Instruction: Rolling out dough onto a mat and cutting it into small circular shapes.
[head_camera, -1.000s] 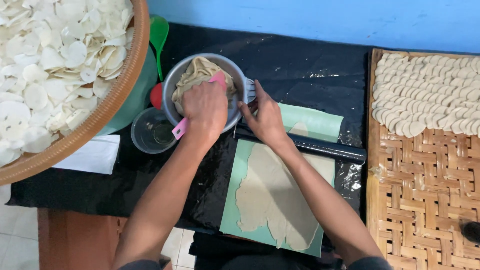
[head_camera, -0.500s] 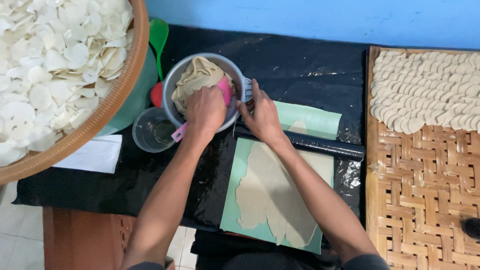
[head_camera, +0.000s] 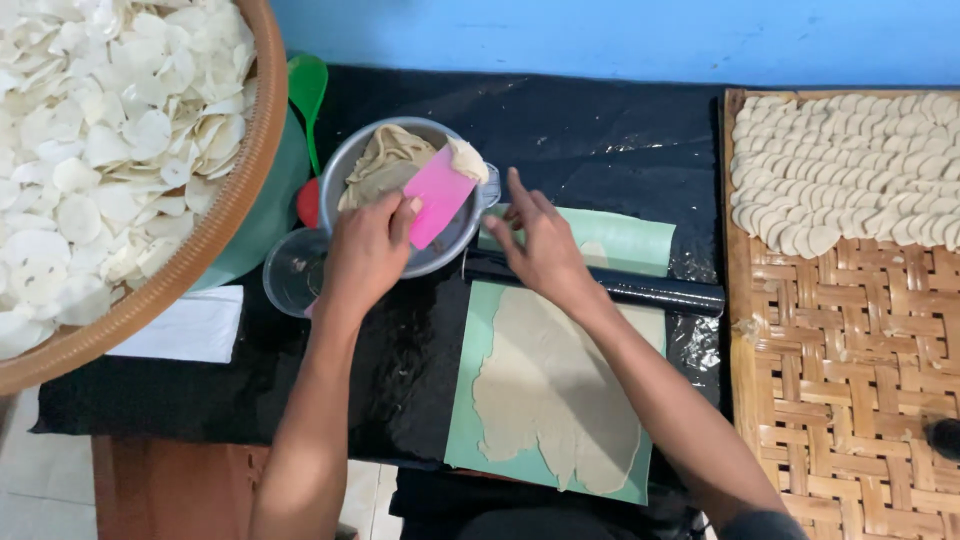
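Observation:
My left hand grips a pink plastic scraper tilted up over a metal bowl of beige dough; a lump of dough sticks to the scraper's top corner. My right hand rests with fingers spread beside the bowl's right rim, touching it. Below the hands a thin sheet of rolled dough lies on a pale green mat, with a black rolling pin across the mat's upper part.
A big woven basket full of white round crackers fills the left. A woven bamboo tray at the right holds rows of cut dough discs. A small clear cup, a green scoop and white paper lie on black plastic.
My left hand has drawn back from the dough and lifted the pink scraper up out of the bowl with a lump of dough on it. My right hand stays at the rim.

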